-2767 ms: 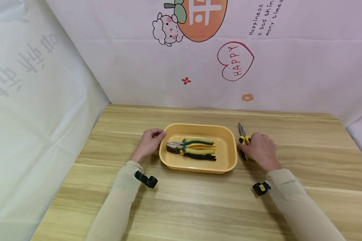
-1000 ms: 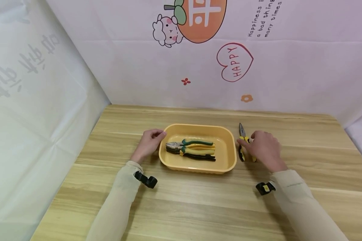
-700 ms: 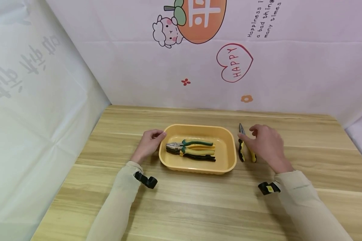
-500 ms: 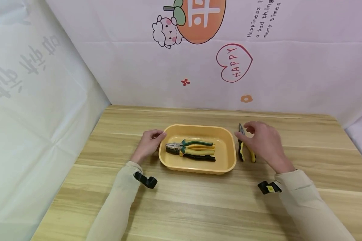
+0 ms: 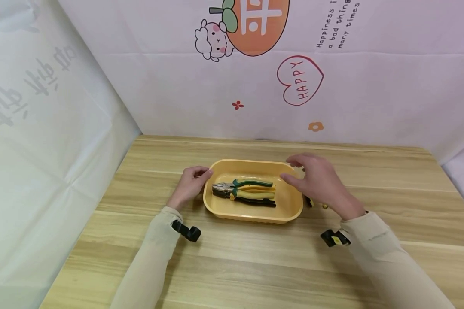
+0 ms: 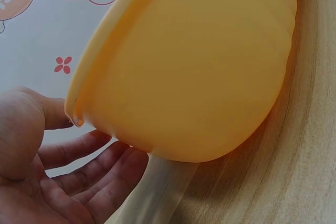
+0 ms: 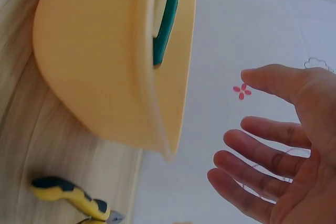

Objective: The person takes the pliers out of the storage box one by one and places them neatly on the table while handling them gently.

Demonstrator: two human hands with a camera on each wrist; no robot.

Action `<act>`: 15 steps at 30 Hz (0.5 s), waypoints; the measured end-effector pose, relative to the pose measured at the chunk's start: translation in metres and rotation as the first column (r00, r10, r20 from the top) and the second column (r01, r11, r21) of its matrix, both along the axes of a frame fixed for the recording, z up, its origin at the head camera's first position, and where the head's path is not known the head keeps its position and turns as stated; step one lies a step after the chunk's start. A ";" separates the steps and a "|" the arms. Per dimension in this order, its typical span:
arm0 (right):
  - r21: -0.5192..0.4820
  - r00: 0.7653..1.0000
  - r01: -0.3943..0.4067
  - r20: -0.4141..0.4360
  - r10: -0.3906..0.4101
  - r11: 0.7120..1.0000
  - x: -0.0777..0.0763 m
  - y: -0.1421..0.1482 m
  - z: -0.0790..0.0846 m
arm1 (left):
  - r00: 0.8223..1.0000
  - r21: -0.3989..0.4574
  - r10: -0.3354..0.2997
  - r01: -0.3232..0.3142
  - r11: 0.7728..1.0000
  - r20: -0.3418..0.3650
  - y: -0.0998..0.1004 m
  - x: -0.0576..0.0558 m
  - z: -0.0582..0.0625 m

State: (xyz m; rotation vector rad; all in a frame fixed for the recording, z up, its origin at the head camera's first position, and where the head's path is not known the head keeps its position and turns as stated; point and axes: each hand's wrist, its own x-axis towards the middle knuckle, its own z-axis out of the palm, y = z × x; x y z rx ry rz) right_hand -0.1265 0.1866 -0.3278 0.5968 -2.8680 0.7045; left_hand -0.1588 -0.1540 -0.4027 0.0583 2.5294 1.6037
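Head view: the left hand point(image 5: 190, 182) grips the left rim of the yellow tray point(image 5: 251, 218) containing two pliers point(image 5: 253, 194). The right hand point(image 5: 320, 179), fingers spread wide, hovers at its right end.

Yellow tray point(image 5: 253, 217) upright; two pliers point(image 5: 255, 194) flat inside, heads left; yellow-black pliers point(image 7: 79, 198) lying just outside, right.

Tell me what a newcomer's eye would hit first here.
Probably the yellow rectangular plastic tray on the wooden table, holding two metal pliers with green, yellow and black handles. Next, the bare right hand above the tray's right end, and the orange fruit print on the white backdrop behind.
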 end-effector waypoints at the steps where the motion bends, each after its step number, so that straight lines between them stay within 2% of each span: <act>1: 0.007 1.000 -0.009 0.008 0.009 1.000 0.000 -0.002 0.000 | 1.000 0.001 0.000 0.000 1.000 0.000 0.000 0.000 0.000; 15: 0.063 0.983 -0.145 0.120 0.137 0.987 -0.008 -0.036 -0.002 | 1.000 0.000 -0.002 0.002 1.000 -0.003 0.000 0.000 -0.001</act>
